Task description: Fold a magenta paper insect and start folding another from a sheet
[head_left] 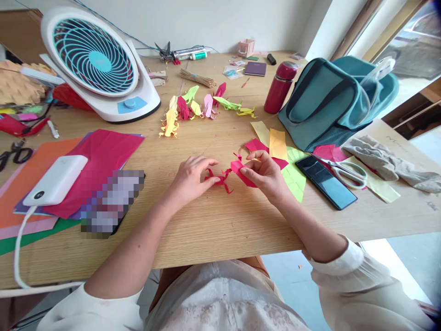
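Over the table's front half, my right hand (pixel 265 177) pinches a red folded-paper figure (pixel 244 174) between thumb and fingers. Thin curled legs stick out from its left end. My left hand (pixel 188 179) is at those legs, thumb and forefinger apart around them; whether the thumb touches them I cannot tell. Behind the hands stands a group of finished paper figures, among them a yellow one (pixel 170 122), a lilac one (pixel 208 106) and a green one (pixel 227 104). Paper pieces lie by my right hand, including an orange piece (pixel 277 143) and a light green sheet (pixel 295 172).
A phone (pixel 325 181) and scissors (pixel 346 174) lie at right, before a teal bag (pixel 320 101) and red flask (pixel 280 87). At left are a fan (pixel 99 62), coloured sheets (pixel 103 156), a white power bank (pixel 57 179) and a blurred-out phone (pixel 112 204).
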Demonstrator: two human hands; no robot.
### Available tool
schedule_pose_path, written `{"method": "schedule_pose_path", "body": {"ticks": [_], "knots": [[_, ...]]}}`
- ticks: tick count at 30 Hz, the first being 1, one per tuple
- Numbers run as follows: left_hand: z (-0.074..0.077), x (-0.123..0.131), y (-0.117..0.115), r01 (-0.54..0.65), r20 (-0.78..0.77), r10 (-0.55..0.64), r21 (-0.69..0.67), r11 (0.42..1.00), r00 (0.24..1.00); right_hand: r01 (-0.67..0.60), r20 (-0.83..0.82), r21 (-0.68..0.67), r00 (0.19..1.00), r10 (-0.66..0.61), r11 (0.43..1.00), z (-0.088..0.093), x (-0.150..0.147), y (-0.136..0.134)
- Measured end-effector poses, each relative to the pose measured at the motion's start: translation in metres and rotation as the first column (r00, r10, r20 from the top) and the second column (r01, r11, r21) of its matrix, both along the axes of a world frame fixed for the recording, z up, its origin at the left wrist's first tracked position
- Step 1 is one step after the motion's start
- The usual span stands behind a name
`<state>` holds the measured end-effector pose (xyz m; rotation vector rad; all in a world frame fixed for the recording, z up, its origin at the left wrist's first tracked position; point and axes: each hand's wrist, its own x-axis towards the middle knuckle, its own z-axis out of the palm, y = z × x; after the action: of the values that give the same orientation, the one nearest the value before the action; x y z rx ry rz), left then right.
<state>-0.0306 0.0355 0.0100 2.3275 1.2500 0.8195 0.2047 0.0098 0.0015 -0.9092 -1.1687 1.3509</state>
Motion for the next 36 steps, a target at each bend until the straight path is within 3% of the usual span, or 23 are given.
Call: {"method": "schedule_pose_path", "body": {"ticks": [2,5,10,16,23,36], "knots": [[-0.006,-0.001,0.001,0.032,-0.182,-0.028,0.018,0.999,0.983,-0.007,-0.014,0.025,1.0,0.007,1.0,0.001,0.003,0.001],[-0.014,0.003,0.0,0.085,-0.296,-0.077,0.016,0.996,0.952,-0.044,0.048,0.06,0.998,0.041,0.997,0.001,0.004,0.001],[-0.018,0.004,0.001,0.089,-0.299,-0.074,0.036,0.995,0.951,-0.111,0.327,0.164,0.944,0.053,0.98,0.003,0.004,-0.003],[-0.009,-0.002,0.003,0.115,-0.274,-0.083,0.105,0.988,0.958,-0.179,0.582,0.203,0.813,0.028,0.963,0.009,0.003,-0.011],[0.003,-0.006,0.001,0.172,-0.252,-0.12,0.196,0.965,0.96,-0.177,0.64,0.199,0.769,0.009,0.964,0.009,0.002,-0.011],[0.011,-0.005,-0.003,0.277,-0.243,-0.221,0.227,0.934,0.944,-0.158,0.647,0.205,0.762,-0.013,0.966,0.01,0.0,-0.014]]}}
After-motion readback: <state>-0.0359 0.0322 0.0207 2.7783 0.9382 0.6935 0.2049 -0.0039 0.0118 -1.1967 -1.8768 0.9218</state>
